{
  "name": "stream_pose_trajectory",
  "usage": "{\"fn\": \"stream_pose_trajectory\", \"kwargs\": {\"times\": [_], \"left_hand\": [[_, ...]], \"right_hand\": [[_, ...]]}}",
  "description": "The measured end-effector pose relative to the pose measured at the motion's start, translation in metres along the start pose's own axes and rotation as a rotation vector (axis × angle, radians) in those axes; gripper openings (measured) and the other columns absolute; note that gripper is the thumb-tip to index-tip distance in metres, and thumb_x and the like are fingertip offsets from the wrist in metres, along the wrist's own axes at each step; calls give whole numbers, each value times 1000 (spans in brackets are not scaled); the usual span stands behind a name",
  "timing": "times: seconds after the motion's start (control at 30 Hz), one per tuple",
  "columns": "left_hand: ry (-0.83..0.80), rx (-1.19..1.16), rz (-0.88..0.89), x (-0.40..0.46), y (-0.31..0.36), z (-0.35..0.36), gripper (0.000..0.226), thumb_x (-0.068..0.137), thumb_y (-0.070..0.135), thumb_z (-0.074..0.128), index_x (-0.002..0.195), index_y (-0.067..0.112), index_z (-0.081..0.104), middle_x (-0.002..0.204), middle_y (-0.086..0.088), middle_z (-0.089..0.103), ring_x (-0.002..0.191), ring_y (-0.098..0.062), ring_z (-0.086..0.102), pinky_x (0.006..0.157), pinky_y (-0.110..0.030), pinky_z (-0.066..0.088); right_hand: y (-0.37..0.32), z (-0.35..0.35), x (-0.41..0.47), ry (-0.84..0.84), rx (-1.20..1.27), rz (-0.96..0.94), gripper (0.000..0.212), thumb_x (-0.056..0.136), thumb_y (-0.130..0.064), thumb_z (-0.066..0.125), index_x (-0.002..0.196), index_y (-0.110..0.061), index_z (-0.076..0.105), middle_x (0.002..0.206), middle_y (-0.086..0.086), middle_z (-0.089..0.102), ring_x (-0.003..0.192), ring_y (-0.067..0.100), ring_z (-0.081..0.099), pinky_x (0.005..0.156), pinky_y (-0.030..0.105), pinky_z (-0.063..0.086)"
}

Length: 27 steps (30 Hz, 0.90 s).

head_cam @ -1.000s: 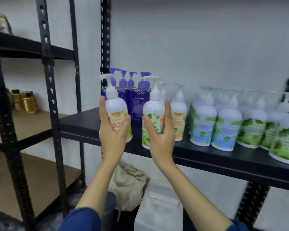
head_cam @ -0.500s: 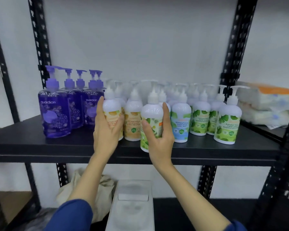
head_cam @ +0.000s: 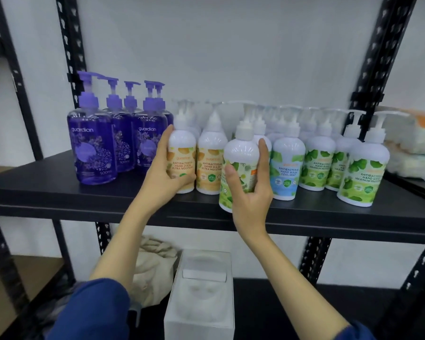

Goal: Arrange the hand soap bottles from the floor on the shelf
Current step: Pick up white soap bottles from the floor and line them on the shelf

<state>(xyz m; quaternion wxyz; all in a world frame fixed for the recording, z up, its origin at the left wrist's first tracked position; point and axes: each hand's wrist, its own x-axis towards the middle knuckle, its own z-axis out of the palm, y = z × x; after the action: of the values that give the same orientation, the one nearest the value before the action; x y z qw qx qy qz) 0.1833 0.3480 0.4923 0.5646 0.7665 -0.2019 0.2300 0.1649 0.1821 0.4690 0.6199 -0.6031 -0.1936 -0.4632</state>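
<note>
Black shelf [head_cam: 59, 192] bears both hands' [head_cam: 162, 177] gripped soap bottles [head_cam: 241, 153].

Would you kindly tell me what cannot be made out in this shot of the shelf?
Head view only:
- Green-label bottle: label text, covered by the right hand.
- Whether its base touches the shelf: hidden by that hand.
- Rear white bottles: labels blocked by the front row.
- Packs at the right: cut off, blurred.

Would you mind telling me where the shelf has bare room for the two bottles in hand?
The shelf is bare left of the purple bottles, and along the front edge before them. The orange bottle in the left hand sits beside its twin. From there to the rightmost green bottle it is crowded; the right hand holds its bottle at the front.
</note>
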Motion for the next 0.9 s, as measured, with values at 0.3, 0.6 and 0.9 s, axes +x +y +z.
{"fn": "stream_pose_trajectory", "kwargs": {"times": [0.3,0.6,0.9], "left_hand": [[81,74,-26,2,-3,0,111,74,10,78,140,58,4,148,6,27,131,-12,36,107,-40,38],[53,-1,-23,-1,-3,-3,99,76,3,75,139,53,18,146,7,37,127,-11,45,103,-38,45],[169,127,-16,-1,-4,3,104,70,16,82,146,43,16,142,-1,35,124,-15,43,103,-41,42]], "right_hand": [[1,0,0,3,8,1,60,81,-48,63,130,-60,31,134,-42,36,132,4,41,106,43,41],[-2,0,0,-11,28,20,59,80,-48,62,129,-60,32,130,-44,38,129,4,44,104,38,43],[-2,0,0,-10,29,16,59,80,-47,62,129,-56,31,131,-44,38,129,2,43,103,33,42]]}}
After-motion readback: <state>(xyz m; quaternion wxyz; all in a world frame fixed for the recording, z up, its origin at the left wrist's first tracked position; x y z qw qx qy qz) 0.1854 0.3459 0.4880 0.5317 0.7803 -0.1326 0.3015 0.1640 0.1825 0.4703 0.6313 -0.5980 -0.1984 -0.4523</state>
